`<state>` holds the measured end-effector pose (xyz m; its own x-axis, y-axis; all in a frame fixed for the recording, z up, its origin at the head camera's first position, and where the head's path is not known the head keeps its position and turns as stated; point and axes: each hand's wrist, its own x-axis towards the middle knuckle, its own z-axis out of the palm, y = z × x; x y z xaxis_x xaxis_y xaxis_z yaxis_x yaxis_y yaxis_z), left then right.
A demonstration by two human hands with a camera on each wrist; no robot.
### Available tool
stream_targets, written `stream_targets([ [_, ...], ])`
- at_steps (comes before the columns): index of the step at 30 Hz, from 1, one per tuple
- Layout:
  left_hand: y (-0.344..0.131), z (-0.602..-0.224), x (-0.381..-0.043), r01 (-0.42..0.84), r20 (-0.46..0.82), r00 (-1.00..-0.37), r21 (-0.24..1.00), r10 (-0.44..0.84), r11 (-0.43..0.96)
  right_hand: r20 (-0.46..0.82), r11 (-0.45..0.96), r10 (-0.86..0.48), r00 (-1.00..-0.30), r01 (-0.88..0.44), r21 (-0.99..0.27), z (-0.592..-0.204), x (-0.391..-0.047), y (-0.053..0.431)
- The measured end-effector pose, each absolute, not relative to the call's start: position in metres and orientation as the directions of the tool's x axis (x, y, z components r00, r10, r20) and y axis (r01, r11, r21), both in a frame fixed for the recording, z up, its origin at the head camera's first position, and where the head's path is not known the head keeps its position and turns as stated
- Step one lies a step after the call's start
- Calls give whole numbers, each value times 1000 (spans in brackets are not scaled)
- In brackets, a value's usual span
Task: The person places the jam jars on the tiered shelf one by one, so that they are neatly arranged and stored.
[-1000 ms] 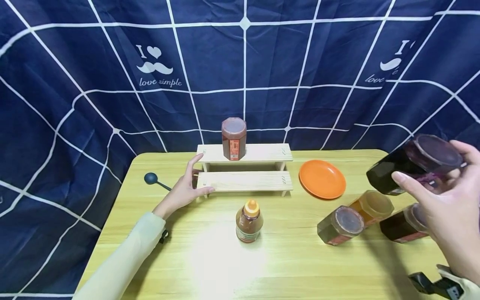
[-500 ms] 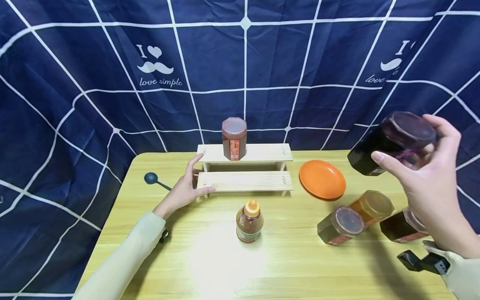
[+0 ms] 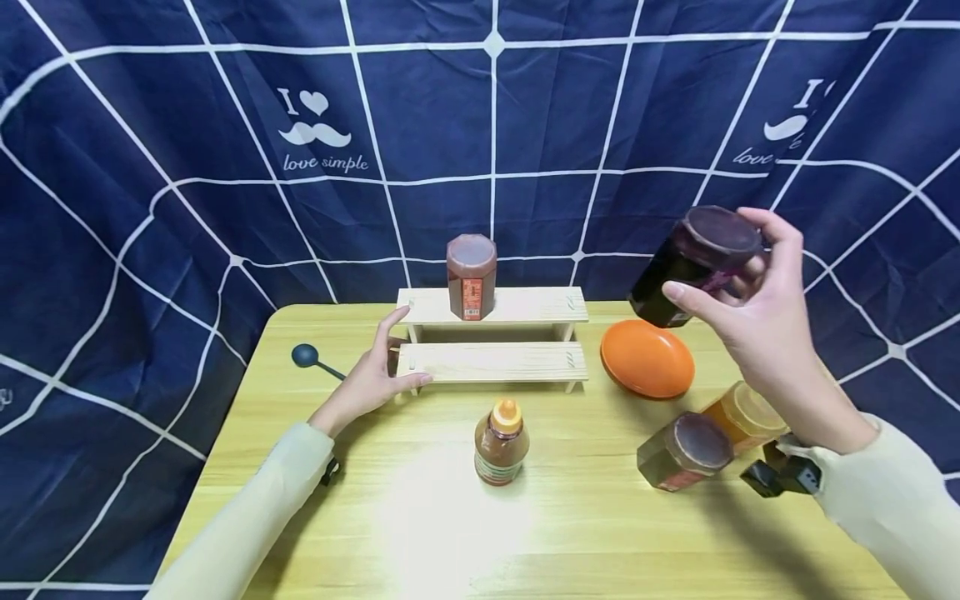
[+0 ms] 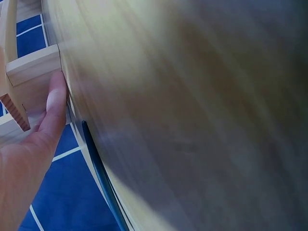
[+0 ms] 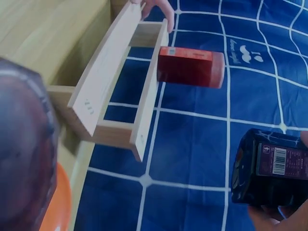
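Note:
My right hand (image 3: pixel 768 321) grips a dark purple jar (image 3: pixel 663 279) in the air, tilted, over the far edge of the orange plate (image 3: pixel 647 360). The right wrist view shows the jar's labelled side (image 5: pixel 284 161). At the left end of a two-step wooden rack (image 3: pixel 491 362), my left hand (image 3: pixel 363 383) holds on, thumb at the lower step's front edge and a finger at the upper step. The left wrist view shows a finger (image 4: pixel 57 96) along the rack's side. A reddish-brown jar (image 3: pixel 471 279) stands upright on the upper step.
A squeeze bottle (image 3: pixel 501 446) with an orange cap stands before the rack. Right of it are a brownish jar (image 3: pixel 678 454) and an amber jar (image 3: pixel 742 412), partly behind my right forearm. A dark spoon (image 3: pixel 306 357) lies left. Blue cloth (image 3: pixel 420 125) hangs behind the table.
My right hand has carried the dark purple jar leftward and slightly up, from above the other jars to the plate. The right forearm now covers another dark jar. My left hand stays put.

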<state>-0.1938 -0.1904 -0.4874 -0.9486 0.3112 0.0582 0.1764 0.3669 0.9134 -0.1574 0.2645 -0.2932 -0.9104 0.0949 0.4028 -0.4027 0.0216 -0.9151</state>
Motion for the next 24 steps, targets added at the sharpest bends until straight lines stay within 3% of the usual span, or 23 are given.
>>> stream_targets([
  [12, -188, -488, -194, 190, 72, -949, 907, 307, 376, 381, 288, 38, -924, -355, -889, -299, -189, 231],
  [24, -189, -489, -195, 177, 60, -953, 905, 297, 386, 354, 324, -14, -935, -340, -883, -318, -218, 205],
])
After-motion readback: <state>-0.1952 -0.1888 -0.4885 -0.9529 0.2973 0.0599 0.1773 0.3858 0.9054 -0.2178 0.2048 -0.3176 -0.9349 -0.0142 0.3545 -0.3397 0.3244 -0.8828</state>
